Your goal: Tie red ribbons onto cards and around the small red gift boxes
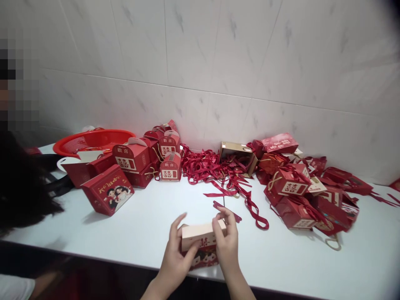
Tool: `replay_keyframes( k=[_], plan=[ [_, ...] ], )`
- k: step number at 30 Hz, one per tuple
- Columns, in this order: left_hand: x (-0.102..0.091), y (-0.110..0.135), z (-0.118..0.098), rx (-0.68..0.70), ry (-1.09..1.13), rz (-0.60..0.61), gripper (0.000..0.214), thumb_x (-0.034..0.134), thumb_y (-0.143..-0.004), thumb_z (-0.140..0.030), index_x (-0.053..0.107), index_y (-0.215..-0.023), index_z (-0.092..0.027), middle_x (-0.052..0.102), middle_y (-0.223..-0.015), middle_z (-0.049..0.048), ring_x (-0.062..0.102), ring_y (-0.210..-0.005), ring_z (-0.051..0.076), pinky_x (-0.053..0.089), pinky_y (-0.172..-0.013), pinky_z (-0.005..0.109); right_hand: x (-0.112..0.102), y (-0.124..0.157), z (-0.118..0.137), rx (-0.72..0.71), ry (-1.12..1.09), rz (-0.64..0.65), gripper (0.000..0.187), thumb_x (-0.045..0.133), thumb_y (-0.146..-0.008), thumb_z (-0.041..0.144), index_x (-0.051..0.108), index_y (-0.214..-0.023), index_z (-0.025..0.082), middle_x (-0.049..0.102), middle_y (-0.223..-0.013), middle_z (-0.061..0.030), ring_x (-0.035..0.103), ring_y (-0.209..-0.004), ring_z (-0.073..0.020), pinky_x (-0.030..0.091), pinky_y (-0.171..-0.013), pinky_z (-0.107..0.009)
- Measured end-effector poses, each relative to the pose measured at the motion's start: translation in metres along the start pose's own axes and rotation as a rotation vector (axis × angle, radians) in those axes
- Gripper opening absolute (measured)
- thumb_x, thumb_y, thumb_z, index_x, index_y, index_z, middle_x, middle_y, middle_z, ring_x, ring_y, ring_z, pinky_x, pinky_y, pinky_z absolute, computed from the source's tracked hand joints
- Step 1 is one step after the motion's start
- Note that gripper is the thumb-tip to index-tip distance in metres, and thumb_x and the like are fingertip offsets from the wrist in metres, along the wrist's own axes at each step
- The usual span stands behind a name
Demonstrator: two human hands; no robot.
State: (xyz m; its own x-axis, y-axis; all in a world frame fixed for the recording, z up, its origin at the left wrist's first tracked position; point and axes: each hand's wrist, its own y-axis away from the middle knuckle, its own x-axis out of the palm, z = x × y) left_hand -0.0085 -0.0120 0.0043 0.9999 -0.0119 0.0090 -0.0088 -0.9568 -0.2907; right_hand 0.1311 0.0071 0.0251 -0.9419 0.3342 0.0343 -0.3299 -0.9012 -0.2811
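Box (202, 235) (cream-topped) is held between left hand (176, 255) and right hand (228, 243).

White table (281, 266), bare along most of the front. Left to right: red-orange basket (120, 135) at back, red box with cartoon couple (114, 193) ahead of it, cluster of red handled boxes (133, 156), heap of dark red ribbon (200, 164), open gold-brown box (239, 147) against the ribbon, jumbled red boxes (293, 208). Dark red strip (238, 218) mid-table
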Motion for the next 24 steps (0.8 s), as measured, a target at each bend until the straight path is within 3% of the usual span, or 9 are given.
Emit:
replay_keyframes(
  k=[2, 3, 6, 8, 10, 13, 16, 20, 24],
  plan=[
    [-0.002, 0.002, 0.001, 0.118, -0.054, -0.047, 0.073, 0.06, -0.085, -0.02, 0.02, -0.145, -0.032, 0.062, -0.104, 0.0041, 0.068, -0.087, 0.018, 0.058, -0.078, 0.03, 0.003, 0.001, 0.0, -0.022, -0.001, -0.039, 0.028, 0.055, -0.082, 0.029, 0.055, -0.108, 0.022, 0.061, -0.091, -0.0029, 0.06, -0.079, -0.0176, 0.048, -0.073, -0.031],
    [-0.004, 0.001, 0.0, 0.179, -0.111, -0.04, 0.072, 0.061, -0.085, -0.018, 0.023, -0.144, -0.033, 0.06, -0.111, 0.006, 0.066, -0.095, 0.019, 0.056, -0.082, 0.031, 0.004, 0.001, 0.0, -0.019, -0.004, -0.04, 0.028, 0.054, -0.08, 0.025, 0.055, -0.108, 0.022, 0.061, -0.095, -0.0033, 0.059, -0.078, -0.0169, 0.048, -0.073, -0.031],
    [-0.01, -0.006, -0.005, 0.295, -0.249, 0.047, 0.042, 0.062, -0.083, -0.014, 0.054, -0.122, -0.028, 0.054, -0.13, 0.0101, 0.056, -0.117, 0.024, 0.052, -0.091, 0.033, 0.007, -0.001, 0.003, 0.039, -0.02, -0.017, 0.032, 0.053, -0.074, 0.018, 0.055, -0.105, 0.023, 0.061, -0.104, -0.005, 0.059, -0.078, -0.0162, 0.048, -0.067, -0.028],
    [-0.01, -0.011, -0.007, 0.3, -0.222, 0.089, 0.02, 0.06, -0.085, -0.013, 0.063, -0.101, -0.025, 0.063, -0.118, 0.0082, 0.06, -0.112, 0.022, 0.052, -0.09, 0.031, 0.007, -0.003, 0.004, 0.064, -0.045, 0.006, 0.03, 0.056, -0.074, 0.02, 0.055, -0.104, 0.022, 0.062, -0.106, -0.006, 0.06, -0.083, -0.0176, 0.049, -0.067, -0.028],
    [-0.008, -0.014, -0.006, 0.278, -0.155, 0.08, 0.014, 0.058, -0.087, -0.012, 0.065, -0.09, -0.023, 0.07, -0.097, 0.0044, 0.066, -0.097, 0.018, 0.053, -0.086, 0.028, 0.001, -0.009, 0.003, 0.052, -0.069, 0.03, 0.026, 0.058, -0.079, 0.028, 0.056, -0.104, 0.022, 0.063, -0.107, -0.0071, 0.061, -0.091, -0.0197, 0.05, -0.075, -0.031],
    [-0.003, -0.015, -0.003, 0.243, -0.101, 0.028, 0.014, 0.059, -0.086, -0.011, 0.066, -0.087, -0.023, 0.071, -0.085, 0.002, 0.068, -0.084, 0.015, 0.055, -0.075, 0.023, -0.026, -0.025, -0.01, 0.017, -0.024, -0.003, 0.026, 0.049, -0.089, 0.04, 0.059, -0.103, 0.02, 0.065, -0.106, -0.0089, 0.061, -0.101, -0.022, 0.049, -0.087, -0.036],
    [0.0, -0.014, -0.001, 0.252, -0.073, 0.003, 0.015, 0.06, -0.085, -0.01, 0.068, -0.087, -0.023, 0.07, -0.082, 0.001, 0.068, -0.078, 0.014, 0.054, -0.067, 0.02, -0.071, -0.05, -0.032, -0.015, 0.242, -0.065, 0.031, 0.045, -0.09, 0.042, 0.061, -0.102, 0.018, 0.066, -0.107, -0.0118, 0.061, -0.102, -0.0237, 0.049, -0.088, -0.038],
    [0.002, -0.013, 0.0, 0.27, -0.055, -0.012, 0.018, 0.06, -0.084, -0.009, 0.069, -0.087, -0.024, 0.069, -0.078, 0.0001, 0.067, -0.074, 0.014, 0.054, -0.065, 0.019, -0.12, -0.078, -0.055, -0.015, 0.503, 0.136, 0.022, 0.055, -0.08, 0.032, 0.068, -0.093, 0.019, 0.068, -0.099, -0.0105, 0.064, -0.082, -0.0229, 0.051, -0.077, -0.038],
    [0.002, -0.015, 0.001, 0.287, -0.047, -0.014, 0.018, 0.06, -0.084, -0.008, 0.068, -0.087, -0.024, 0.069, -0.078, 0.0007, 0.066, -0.074, 0.014, 0.054, -0.065, 0.019, -0.127, -0.087, -0.063, -0.013, 0.57, 0.344, 0.025, 0.065, -0.067, 0.018, 0.074, -0.09, 0.024, 0.07, -0.095, -0.0046, 0.063, -0.073, -0.0201, 0.05, -0.071, -0.035]
  ],
)
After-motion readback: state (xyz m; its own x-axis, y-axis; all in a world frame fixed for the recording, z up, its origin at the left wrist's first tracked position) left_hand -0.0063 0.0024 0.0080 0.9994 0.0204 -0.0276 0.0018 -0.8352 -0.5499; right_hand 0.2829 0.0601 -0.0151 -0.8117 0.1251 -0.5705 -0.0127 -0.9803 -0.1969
